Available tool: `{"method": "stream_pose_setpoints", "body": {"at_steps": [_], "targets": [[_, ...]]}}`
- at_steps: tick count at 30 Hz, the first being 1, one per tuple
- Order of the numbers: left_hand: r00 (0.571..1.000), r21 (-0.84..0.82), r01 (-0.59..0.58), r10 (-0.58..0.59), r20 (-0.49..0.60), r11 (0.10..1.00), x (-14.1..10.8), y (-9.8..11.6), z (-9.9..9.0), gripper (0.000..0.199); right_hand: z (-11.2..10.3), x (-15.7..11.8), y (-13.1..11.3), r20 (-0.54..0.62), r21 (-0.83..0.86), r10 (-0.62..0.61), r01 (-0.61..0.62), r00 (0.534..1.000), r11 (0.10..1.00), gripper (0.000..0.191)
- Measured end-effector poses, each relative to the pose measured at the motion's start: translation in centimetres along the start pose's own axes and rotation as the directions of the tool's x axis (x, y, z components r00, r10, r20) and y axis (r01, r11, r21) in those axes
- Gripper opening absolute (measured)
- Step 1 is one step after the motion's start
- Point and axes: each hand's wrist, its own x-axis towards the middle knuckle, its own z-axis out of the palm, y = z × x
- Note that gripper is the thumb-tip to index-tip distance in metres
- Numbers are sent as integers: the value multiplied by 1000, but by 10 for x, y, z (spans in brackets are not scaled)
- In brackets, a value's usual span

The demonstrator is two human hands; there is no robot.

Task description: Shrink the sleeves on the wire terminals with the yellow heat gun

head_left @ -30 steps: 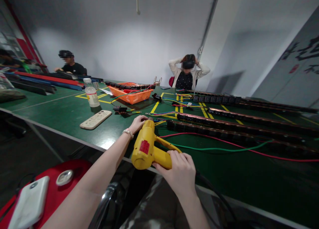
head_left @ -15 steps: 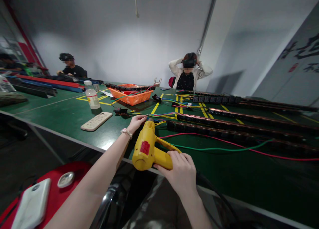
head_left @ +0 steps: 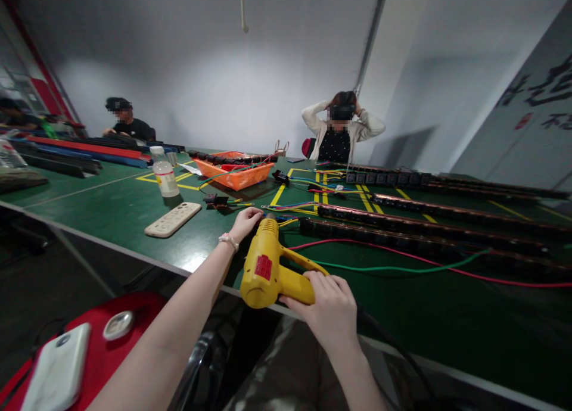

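My right hand (head_left: 330,301) is wrapped round the handle of a yellow heat gun (head_left: 261,268), whose nozzle points away from me over the green table. Just left of the nozzle, my left hand (head_left: 247,222) has its fingers pinched together; what they hold is too small and partly hidden to name. Coloured wires (head_left: 295,207) run from beside those fingertips to a long dark strip of parts (head_left: 384,223). A nearer dark strip (head_left: 348,229) lies parallel to it. Red and green wires (head_left: 384,269) cross the table right of the gun.
A phone (head_left: 173,219), a bottle (head_left: 165,176), a small wired part (head_left: 217,201) and an orange basket (head_left: 236,176) stand left and beyond. A red stool (head_left: 134,307) holds a white phone (head_left: 60,366). Across the table a person (head_left: 336,134) has raised arms; another sits far left.
The heat gun and my right hand have shifted slightly to the right and down. My left hand stays near the nozzle, its grip unchanged.
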Motion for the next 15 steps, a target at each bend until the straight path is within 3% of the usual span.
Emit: {"method": "stream_pose_setpoints", "body": {"at_steps": [7,15], "targets": [[1000,-98,15,-15,3,995,4,-12,3,21,-9,-3,19,9,-59,-1,1,1000,998,55],[988,140,-144,150,-31,979,4,-19,2,14,-21,-8,35,15,-106,-2,4,1000,994,55]]}}
